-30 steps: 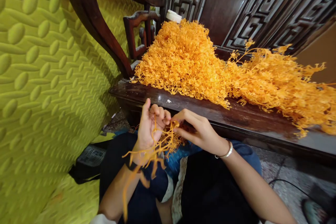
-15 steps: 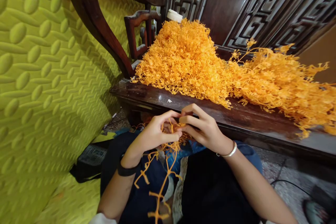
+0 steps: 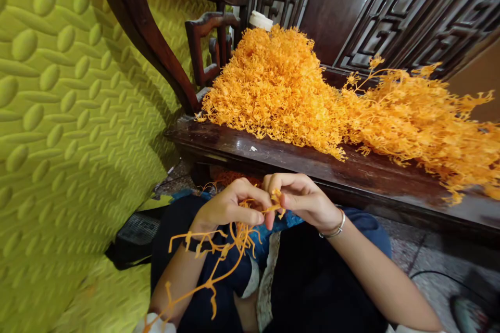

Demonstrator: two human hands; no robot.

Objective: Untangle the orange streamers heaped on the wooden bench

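Note:
My left hand point(image 3: 230, 205) is closed, pinching an orange branched plastic stem point(image 3: 213, 283) above my lap. The stem's thin forked twigs hang down to the left across my forearm. Close beside it, my right hand point(image 3: 307, 200) pinches a small orange tip point(image 3: 276, 202) between thumb and fingers. This tip appears to belong to the same stem, but the fingers partly hide where they join. More reddish-orange stems point(image 3: 234, 177) lie in shadow beyond my hands, near blue plastic point(image 3: 283, 222).
A dark wooden bench point(image 3: 289, 158) stands in front of me. A tall heap of orange plastic sprigs point(image 3: 273, 93) and longer orange sprays point(image 3: 422, 114) rest on it. A white round container point(image 3: 261, 21) sits behind the heap. Yellow padded wall point(image 3: 50, 114) rises at left.
My hands have lowered slightly, and both have turned. The hanging stem has swung left across my left forearm. My right hand now shows an orange tip between its fingers.

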